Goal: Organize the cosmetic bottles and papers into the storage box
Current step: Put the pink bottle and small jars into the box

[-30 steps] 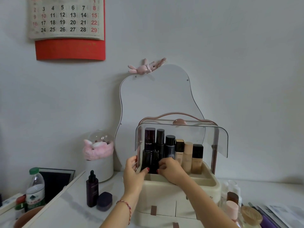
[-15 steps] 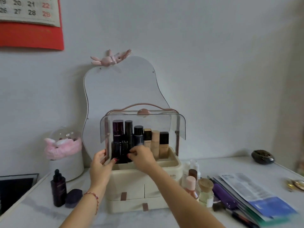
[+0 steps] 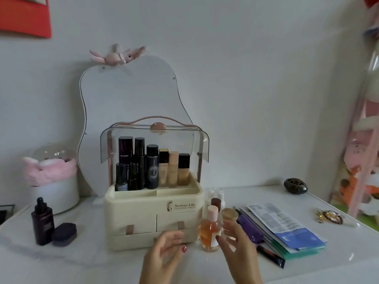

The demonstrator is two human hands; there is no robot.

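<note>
A cream storage box [image 3: 143,210] stands mid-table with its clear lid raised and several dark and beige bottles in its top tray. To its right stand an orange bottle with a pink cap [image 3: 209,230], a wood-capped bottle [image 3: 229,216], a brown-capped one [image 3: 216,202] and white ones behind. A stack of papers and packets [image 3: 283,228] lies further right. My left hand [image 3: 164,257] hovers open in front of the box's drawers. My right hand [image 3: 240,249] is open just right of the orange bottle, fingers near it, holding nothing.
A dark dropper bottle [image 3: 42,222] and a dark compact [image 3: 64,234] sit at the left. A white pot with a pink band [image 3: 53,181] and a pear-shaped mirror [image 3: 131,103] stand behind. A dark round object [image 3: 295,186] and a gold trinket [image 3: 330,216] lie right.
Both hands have left the dark bottles in the box's top tray and dropped down toward the table front, the right one now beside the orange bottle. The view swung right and down.
</note>
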